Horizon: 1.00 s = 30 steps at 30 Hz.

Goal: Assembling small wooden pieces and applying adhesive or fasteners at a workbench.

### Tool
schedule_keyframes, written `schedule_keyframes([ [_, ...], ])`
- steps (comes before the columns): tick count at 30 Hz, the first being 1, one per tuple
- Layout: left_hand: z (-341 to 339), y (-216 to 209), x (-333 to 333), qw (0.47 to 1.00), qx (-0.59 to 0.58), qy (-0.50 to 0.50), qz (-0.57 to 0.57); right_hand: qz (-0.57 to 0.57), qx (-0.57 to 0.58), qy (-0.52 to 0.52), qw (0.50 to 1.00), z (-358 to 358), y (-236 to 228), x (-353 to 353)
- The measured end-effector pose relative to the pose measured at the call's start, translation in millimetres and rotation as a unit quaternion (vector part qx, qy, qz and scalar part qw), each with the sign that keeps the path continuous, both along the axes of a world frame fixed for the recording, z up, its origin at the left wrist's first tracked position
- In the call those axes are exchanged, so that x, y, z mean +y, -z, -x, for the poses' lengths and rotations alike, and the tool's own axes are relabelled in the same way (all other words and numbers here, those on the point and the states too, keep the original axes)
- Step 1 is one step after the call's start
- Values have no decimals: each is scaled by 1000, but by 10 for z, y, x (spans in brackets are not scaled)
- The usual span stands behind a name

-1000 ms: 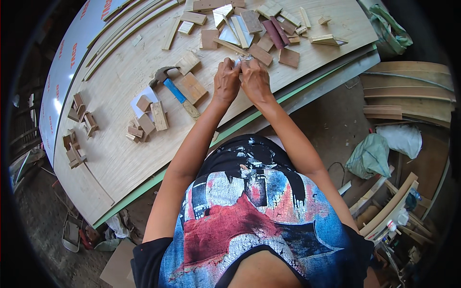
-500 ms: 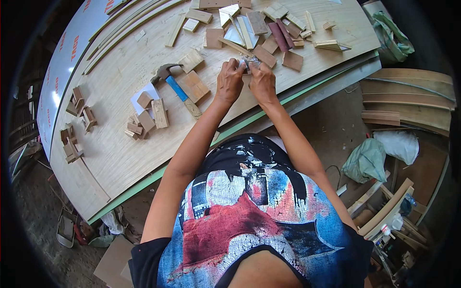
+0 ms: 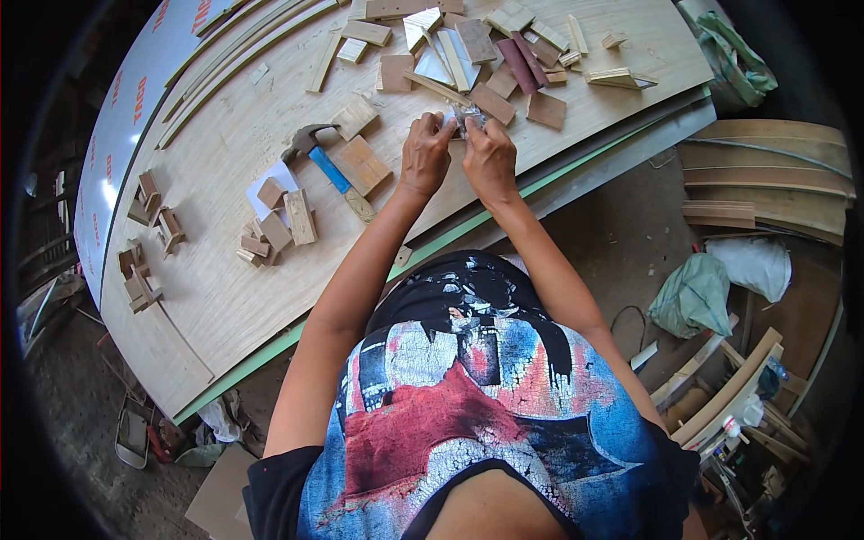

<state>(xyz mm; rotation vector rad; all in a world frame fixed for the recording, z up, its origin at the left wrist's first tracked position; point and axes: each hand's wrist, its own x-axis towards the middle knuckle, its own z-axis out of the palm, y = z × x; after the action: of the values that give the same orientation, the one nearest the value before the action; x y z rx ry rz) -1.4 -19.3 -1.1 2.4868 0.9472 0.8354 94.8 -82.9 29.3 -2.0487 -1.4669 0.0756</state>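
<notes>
Above the tabletop's near edge, my left hand [image 3: 426,157] and my right hand [image 3: 491,162] are close together with their fingers pinched. Between them is a small crinkled clear plastic bag [image 3: 467,114] with something dark in it, too small to make out. Left of my left hand lies a claw hammer [image 3: 329,169] with a blue and wooden handle. A flat wood block [image 3: 364,166] rests beside it, and a paler block [image 3: 355,117] lies just beyond. Past my hands a loose pile of wood offcuts [image 3: 394,74] is spread about, with two dark red pieces [image 3: 517,65] among them.
Small wood blocks [image 3: 301,216] sit on white paper left of the hammer. Several little joined wood pieces [image 3: 138,277] stand at the far left. Long thin strips [image 3: 243,56] lie along the table's back. Curved panels [image 3: 765,171] and a green sack [image 3: 691,294] are on the right.
Both hands stay pinched at the plastic bag, and slightly more of it shows above my fingers. The whole view has shifted a little; the hammer and blocks lie as before.
</notes>
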Motion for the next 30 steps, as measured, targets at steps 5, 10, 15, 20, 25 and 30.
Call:
schedule_keyframes([
  [5,-6,-26,-11,1000,1,-7,10,-7,-4,-8,1000,3,44,-19],
  [10,7,36,19,999,-33,-18,-6,-7,20,-8,1000,31,37,-15],
  [15,24,90,63,996,-87,-1,13,7,-29,-29,999,13,114,23],
  [20,36,66,70,998,-59,-4,-3,-23,-38,-29,999,9,185,65],
  [25,15,55,61,999,-52,-1,-3,-32,-6,-12,999,-15,343,27],
  [30,33,21,28,1000,-24,3,1,-43,25,2,999,-5,321,3],
])
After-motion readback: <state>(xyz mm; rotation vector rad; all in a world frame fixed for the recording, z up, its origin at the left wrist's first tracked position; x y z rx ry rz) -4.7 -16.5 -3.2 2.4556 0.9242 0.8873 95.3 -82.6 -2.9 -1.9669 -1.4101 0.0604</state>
